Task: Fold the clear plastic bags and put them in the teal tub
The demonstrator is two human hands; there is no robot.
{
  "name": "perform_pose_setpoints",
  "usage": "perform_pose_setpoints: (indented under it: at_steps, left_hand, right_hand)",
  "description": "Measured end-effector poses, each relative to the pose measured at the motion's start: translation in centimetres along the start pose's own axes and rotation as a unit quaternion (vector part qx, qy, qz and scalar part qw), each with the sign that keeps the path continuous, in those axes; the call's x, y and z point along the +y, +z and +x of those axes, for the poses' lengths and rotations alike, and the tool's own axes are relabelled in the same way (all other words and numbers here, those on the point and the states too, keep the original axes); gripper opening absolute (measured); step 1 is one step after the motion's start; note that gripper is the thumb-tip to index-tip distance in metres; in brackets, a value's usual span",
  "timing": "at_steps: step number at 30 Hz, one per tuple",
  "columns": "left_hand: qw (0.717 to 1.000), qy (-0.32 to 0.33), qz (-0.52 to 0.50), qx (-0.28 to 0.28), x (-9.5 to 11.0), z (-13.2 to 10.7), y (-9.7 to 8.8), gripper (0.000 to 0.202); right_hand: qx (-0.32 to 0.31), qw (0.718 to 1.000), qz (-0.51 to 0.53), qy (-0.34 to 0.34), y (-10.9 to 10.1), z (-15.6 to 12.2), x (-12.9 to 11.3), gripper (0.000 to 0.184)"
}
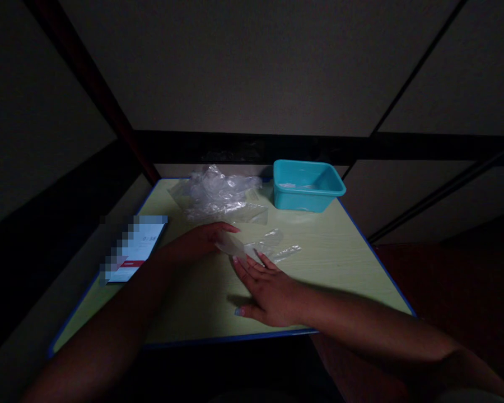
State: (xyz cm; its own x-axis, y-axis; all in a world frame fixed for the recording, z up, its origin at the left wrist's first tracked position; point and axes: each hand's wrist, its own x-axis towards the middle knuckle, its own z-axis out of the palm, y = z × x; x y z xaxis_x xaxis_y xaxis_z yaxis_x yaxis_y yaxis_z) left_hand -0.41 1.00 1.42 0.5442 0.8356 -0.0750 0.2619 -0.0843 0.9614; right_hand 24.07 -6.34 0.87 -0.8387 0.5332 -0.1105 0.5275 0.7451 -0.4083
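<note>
A small clear plastic bag (269, 242) lies across the middle of the table, with two narrow strip-like ends pointing right. Its left end lifts slightly off the surface where my left hand (210, 238) pinches it; some of those fingers are hidden. Flat over the bag's near side rests my right hand (269, 291), fingers stretched and thumb held apart, fingertips touching the plastic. Beyond both hands sits a crumpled heap of clear plastic bags (220, 193).
A turquoise plastic basin (306, 201) stands at the table's back right corner, with something whitish inside. On the left lies a phone or tablet (140, 252) with its screen lit. The pale table (185, 313) has a blue edge, and panelled walls rise behind it.
</note>
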Motion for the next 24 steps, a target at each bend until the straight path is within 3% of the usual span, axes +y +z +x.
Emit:
perform_pose_setpoints:
  at_steps: [5,11,16,20,24]
  left_hand:
    - [0.989,0.078,0.069,-0.102,0.1,0.1,0.2,0.037]
    - [0.991,0.016,0.08,-0.106,-0.7,0.5,0.1,0.029]
    - [0.993,0.02,0.062,-0.099,-0.7,0.6,0.3,0.026]
    - [0.994,-0.001,0.042,-0.102,-0.3,0.6,0.5,0.026]
    - [0.992,-0.008,0.062,-0.107,0.0,0.5,0.6,0.024]
  right_hand:
    - [-0.003,0.999,0.033,-0.034,-0.3,-0.2,-0.2,0.089]
    - [-0.015,0.999,0.038,-0.034,-0.6,-0.4,-0.2,0.089]
    - [0.01,0.998,0.031,-0.052,-1.3,-0.7,-0.3,0.083]
    - [0.127,0.989,0.059,-0.045,-2.6,-0.8,-0.1,0.069]
    - [0.291,0.941,0.17,-0.025,-3.9,-0.4,1.0,0.048]
